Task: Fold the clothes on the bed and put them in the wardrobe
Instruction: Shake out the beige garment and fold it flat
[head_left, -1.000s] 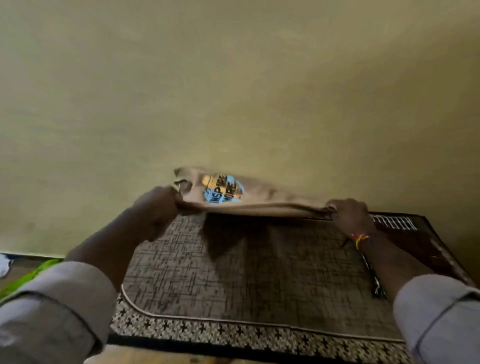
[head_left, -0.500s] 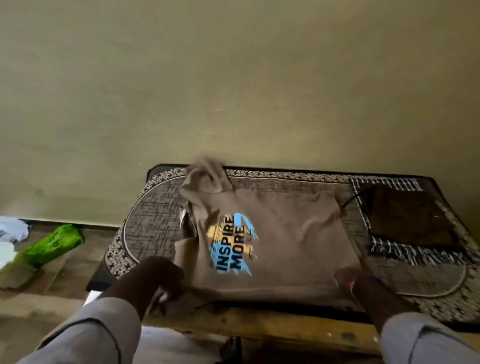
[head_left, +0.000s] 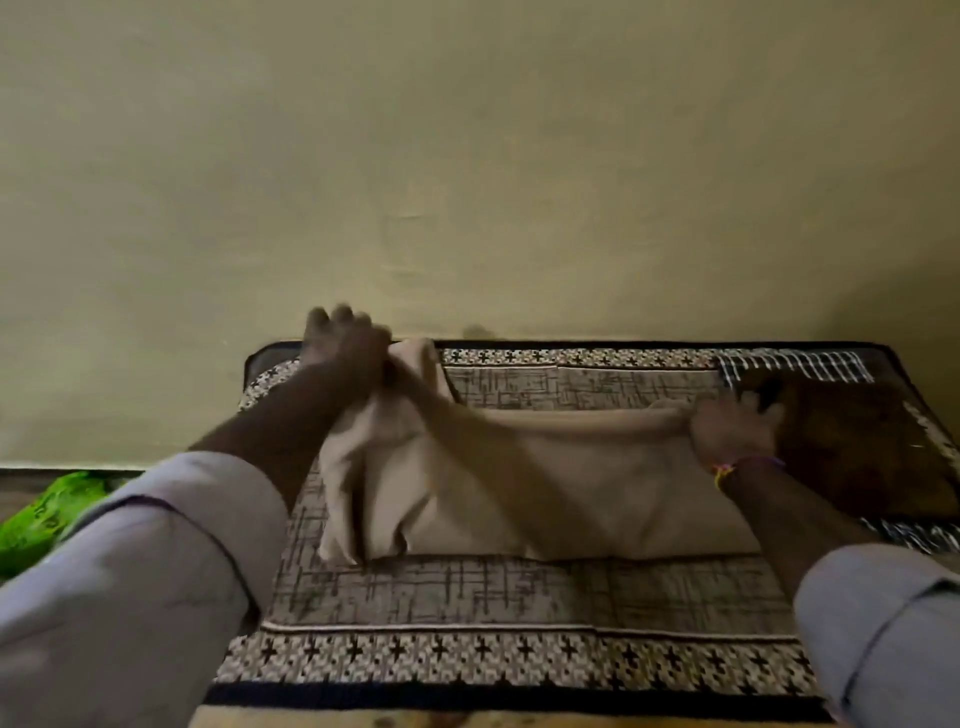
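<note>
Tan shirt mid-fold on the bed: my left hand grips its corner, right hand pins the edge; next, I'd flatten it.

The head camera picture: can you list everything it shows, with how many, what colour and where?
T-shirt: one, beige, lying mid-bed, far edge lifted.
Bed cover: one, grey crosshatch with black-and-white cross border, over the bed.
Dark cloth: one, brown, far right corner of the bed.
Checked cloth: one, black and white, under the dark cloth.
Green item: one, bright green, on the floor at left.
Wall: yellowish, behind the bed.
Left hand: gripping the T-shirt's far left edge.
Right hand: holding its far right edge; coloured thread bracelet on the wrist.
</note>
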